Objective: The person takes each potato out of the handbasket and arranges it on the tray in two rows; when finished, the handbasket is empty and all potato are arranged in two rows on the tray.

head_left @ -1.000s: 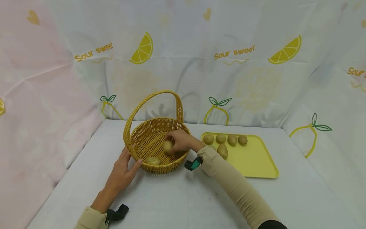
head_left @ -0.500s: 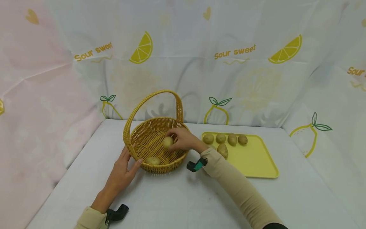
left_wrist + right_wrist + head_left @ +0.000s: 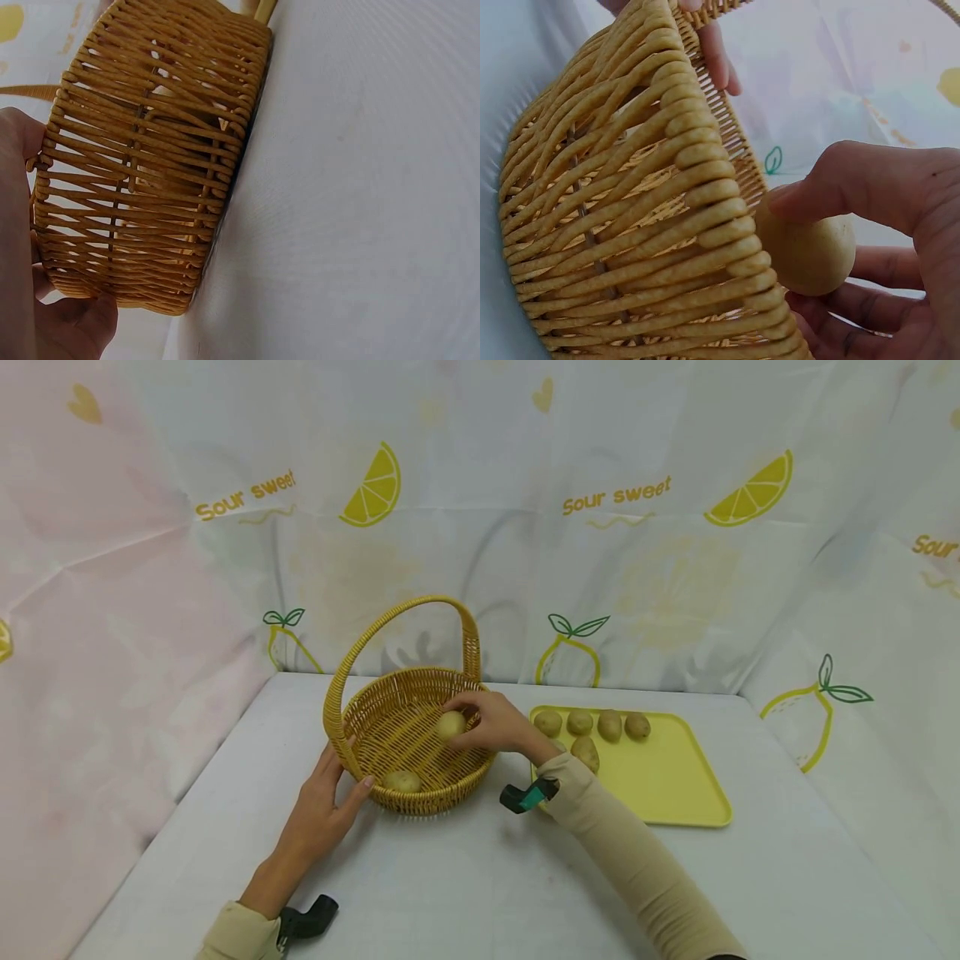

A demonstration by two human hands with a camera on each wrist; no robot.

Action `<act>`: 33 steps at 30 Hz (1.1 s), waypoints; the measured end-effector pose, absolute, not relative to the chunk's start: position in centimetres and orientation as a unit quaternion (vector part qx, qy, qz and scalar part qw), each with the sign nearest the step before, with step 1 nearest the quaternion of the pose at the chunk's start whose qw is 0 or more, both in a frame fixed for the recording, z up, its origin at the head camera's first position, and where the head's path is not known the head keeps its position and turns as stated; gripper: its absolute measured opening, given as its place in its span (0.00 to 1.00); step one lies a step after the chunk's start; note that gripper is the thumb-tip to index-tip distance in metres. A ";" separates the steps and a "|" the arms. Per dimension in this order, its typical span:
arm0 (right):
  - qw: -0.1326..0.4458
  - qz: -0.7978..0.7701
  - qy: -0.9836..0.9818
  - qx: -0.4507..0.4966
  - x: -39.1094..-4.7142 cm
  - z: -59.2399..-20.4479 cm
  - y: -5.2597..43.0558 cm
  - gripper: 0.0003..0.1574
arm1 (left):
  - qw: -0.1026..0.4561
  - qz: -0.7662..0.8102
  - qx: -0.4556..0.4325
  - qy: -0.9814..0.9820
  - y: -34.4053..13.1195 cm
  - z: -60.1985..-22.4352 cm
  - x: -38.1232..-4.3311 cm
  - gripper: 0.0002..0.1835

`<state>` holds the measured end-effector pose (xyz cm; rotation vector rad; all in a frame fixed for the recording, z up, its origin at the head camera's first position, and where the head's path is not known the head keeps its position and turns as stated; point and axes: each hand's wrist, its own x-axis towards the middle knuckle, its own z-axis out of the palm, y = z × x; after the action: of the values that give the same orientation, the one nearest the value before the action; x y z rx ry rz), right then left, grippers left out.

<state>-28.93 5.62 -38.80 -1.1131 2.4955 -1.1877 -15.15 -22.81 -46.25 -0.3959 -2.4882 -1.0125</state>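
A round wicker basket (image 3: pixel 390 735) with a tall arched handle stands left of centre in the head view. My left hand (image 3: pixel 322 810) grips its near left side by the handle's base, with the thumb (image 3: pixel 21 133) at the rim in the left wrist view. My right hand (image 3: pixel 491 722) pinches a potato (image 3: pixel 452 727) between thumb and fingers. In the right wrist view this held potato (image 3: pixel 810 251) is level with the basket's rim, right beside it. Another potato (image 3: pixel 402 782) lies on the basket's bottom near the front.
To the right of the basket lies a yellow tray (image 3: pixel 667 785). A row of several potatoes (image 3: pixel 609 725) runs along its back edge, with a larger potato (image 3: pixel 585 753) in front. My right forearm partly covers the tray's left side. A printed cloth (image 3: pixel 495 560) hangs behind the table.
My right hand has lifted the potato from low in the basket, moving up and slightly right. The left hand, basket and the other potatoes stay where they were.
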 end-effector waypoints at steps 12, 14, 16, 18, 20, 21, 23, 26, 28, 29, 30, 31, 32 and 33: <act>0.074 -0.441 0.821 -0.355 -28.6 -38.8 6.6 0.28 | 0.210 -0.365 -0.143 -0.896 -22.8 -46.3 -15.1 0.38; 0.069 -0.443 0.821 -0.353 -28.5 -38.7 6.7 0.28 | 0.211 -0.365 -0.144 -0.895 -22.8 -46.3 -15.1 0.38; 0.064 -0.447 0.820 -0.350 -28.3 -38.6 6.9 0.28 | 0.211 -0.366 -0.144 -0.895 -22.8 -46.3 -15.1 0.38; 0.059 -0.451 0.820 -0.348 -28.1 -38.5 7.1 0.28 | 0.210 -0.366 -0.143 -0.895 -22.8 -46.4 -15.2 0.39; 0.057 -0.456 0.818 -0.345 -28.0 -38.4 7.2 0.27 | 0.212 -0.365 -0.142 -0.896 -22.8 -46.4 -15.2 0.39; 0.058 -0.462 0.816 -0.344 -27.8 -38.4 7.3 0.27 | 0.212 -0.365 -0.142 -0.895 -22.8 -46.4 -15.2 0.39; 0.059 -0.469 0.812 -0.341 -27.7 -38.3 7.4 0.26 | 0.213 -0.365 -0.143 -0.895 -22.8 -46.5 -15.2 0.39; 0.060 -0.480 0.808 -0.337 -27.3 -38.2 7.7 0.27 | 0.214 -0.364 -0.144 -0.895 -22.9 -46.5 -15.2 0.39; 0.059 -0.485 0.806 -0.334 -27.1 -38.3 7.9 0.27 | 0.214 -0.365 -0.144 -0.895 -22.9 -46.5 -15.2 0.39; 0.060 -0.488 0.805 -0.332 -27.0 -38.3 8.0 0.27 | 0.215 -0.365 -0.144 -0.894 -22.9 -46.5 -15.2 0.39; 0.060 -0.492 0.804 -0.329 -26.9 -38.3 8.1 0.28 | 0.215 -0.365 -0.144 -0.894 -22.9 -46.5 -15.2 0.39; 0.061 -0.495 0.803 -0.327 -26.8 -38.4 8.2 0.28 | 0.214 -0.366 -0.143 -0.894 -22.9 -46.5 -15.2 0.39; 0.062 -0.499 0.801 -0.324 -26.7 -38.4 8.3 0.28 | 0.214 -0.367 -0.142 -0.894 -22.9 -46.5 -15.3 0.39; 0.062 -0.502 0.800 -0.322 -26.6 -38.5 8.4 0.28 | 0.213 -0.368 -0.142 -0.894 -22.9 -46.6 -15.3 0.39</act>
<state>-26.61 8.38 -38.48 -0.9748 2.4198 -1.5171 -15.30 -22.86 -46.55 -0.3933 -2.4819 -1.0211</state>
